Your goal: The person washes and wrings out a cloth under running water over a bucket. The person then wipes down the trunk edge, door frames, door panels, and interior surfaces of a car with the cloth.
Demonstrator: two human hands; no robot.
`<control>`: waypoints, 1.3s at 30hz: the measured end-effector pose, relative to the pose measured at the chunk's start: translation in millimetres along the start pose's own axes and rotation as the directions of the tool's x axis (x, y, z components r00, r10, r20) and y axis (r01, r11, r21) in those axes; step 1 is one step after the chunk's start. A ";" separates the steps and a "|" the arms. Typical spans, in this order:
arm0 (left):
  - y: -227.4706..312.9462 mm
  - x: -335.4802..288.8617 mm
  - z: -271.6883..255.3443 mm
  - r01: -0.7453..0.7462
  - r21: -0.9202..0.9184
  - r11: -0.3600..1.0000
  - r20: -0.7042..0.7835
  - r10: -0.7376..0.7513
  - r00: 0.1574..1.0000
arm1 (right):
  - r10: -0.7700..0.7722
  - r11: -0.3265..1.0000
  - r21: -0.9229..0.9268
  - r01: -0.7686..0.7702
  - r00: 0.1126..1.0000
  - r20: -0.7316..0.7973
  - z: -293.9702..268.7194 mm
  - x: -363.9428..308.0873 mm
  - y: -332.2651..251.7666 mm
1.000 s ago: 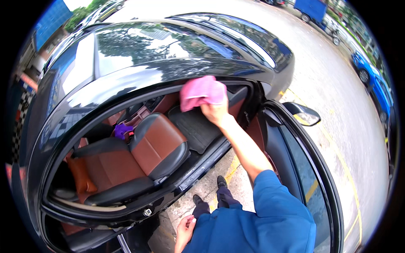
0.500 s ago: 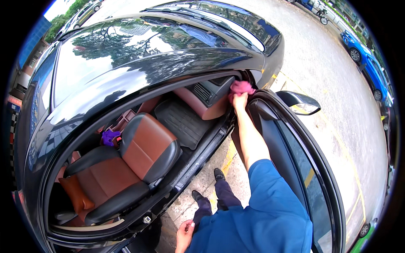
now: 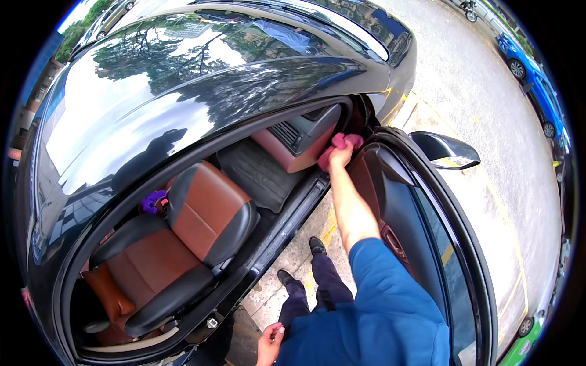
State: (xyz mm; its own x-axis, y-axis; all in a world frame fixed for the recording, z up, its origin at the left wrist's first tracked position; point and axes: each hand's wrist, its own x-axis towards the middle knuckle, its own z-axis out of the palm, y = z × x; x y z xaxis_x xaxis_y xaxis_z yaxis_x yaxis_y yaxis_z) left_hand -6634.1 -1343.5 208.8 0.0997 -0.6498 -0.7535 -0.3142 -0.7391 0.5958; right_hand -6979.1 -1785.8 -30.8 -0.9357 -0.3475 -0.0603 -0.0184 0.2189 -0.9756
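A crumpled pink cloth [image 3: 332,152] is in my right hand [image 3: 340,157], at the hinge side of the open car door [image 3: 397,195]. The cloth lies against the door frame, just beside the end of the dashboard [image 3: 305,137]. My fingers are wrapped into it, and the surface behind it is hidden. Low in the view, my left hand [image 3: 270,343] hangs by my body with its fingers curled in; whether anything small is between them I cannot make out. The brown and black front seat [image 3: 207,210] is to the left of my right arm.
The dark car's roof [image 3: 183,91] spans the upper left. A side mirror [image 3: 444,150] juts from the door. Below the seat edge runs the door sill [image 3: 268,244]. A purple cloth [image 3: 152,201] sits beyond the seat. A blue car [image 3: 531,85] is parked at far right.
My right hand has moved the pink cloth down and slightly left along the door frame. The left hand stays low by my body. My view has shifted a little.
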 end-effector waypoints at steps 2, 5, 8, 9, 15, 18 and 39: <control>0.6 1.1 -1.2 0.034 -0.004 0.999 -0.007 -0.034 0.999 | -0.155 0.984 0.069 0.161 0.983 -0.097 1.4 -29.5 10.0; -7.4 -7.3 -20.2 0.063 -0.007 0.998 -0.131 -0.063 0.989 | -0.492 0.870 0.018 0.493 0.870 -0.025 -0.4 -98.6 -79.1; -8.0 1.4 -9.7 0.032 -0.001 0.999 -0.086 -0.032 0.996 | -0.616 0.785 -0.097 0.612 0.787 -0.021 4.0 -47.0 -73.1; -7.9 7.3 -0.8 0.025 -0.013 1.000 -0.045 -0.026 0.999 | -0.525 0.850 -0.128 0.512 0.844 -0.109 10.5 -24.4 -38.7; -16.9 33.7 6.8 0.075 -0.069 0.995 0.105 -0.067 0.992 | 0.208 0.977 -0.080 -0.198 0.967 0.145 3.9 -53.6 66.9; -37.9 42.3 -12.6 0.116 -0.093 0.989 0.073 -0.110 0.991 | -0.302 0.952 -0.039 0.304 0.951 0.060 8.0 -98.6 10.1; -267.7 255.6 8.0 -0.230 0.567 0.791 0.115 0.201 0.973 | -0.609 0.729 -0.259 0.633 0.773 0.178 15.5 -61.6 124.3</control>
State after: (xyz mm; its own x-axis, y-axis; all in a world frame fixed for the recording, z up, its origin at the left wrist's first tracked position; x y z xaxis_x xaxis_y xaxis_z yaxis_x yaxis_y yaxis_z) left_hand -6532.0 -1310.3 -145.6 -0.0748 -0.7602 -0.6454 -0.8065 -0.3344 0.4875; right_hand -6918.2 -1751.4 -151.6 -0.6496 -0.5644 0.5093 -0.6975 0.1759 -0.6947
